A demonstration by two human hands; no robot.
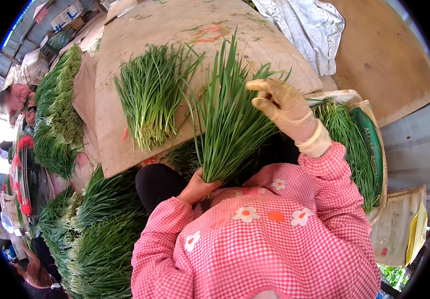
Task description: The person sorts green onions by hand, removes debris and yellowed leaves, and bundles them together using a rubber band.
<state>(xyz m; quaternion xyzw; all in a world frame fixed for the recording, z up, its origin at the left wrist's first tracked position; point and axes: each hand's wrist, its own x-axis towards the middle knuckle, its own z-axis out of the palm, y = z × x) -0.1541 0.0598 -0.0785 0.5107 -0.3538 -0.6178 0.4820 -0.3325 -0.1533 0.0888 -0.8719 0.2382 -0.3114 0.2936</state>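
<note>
My left hand is closed round the lower end of a bunch of garlic chives, held close in front of my body. Their long flat green leaves fan up and away over the near edge of a wooden board. My right hand, in a pale yellowish glove, is raised beside the leaves on the right. Its fingers are bent but apart, and nothing shows between them. On the board to the left lies a loose pile of garlic chives, pale stem ends toward me.
Big heaps of chives lie at my left. A box of greens stands at my right, near a flattened carton. Red ties and a white patterned cloth lie farther back. Another person sits far left.
</note>
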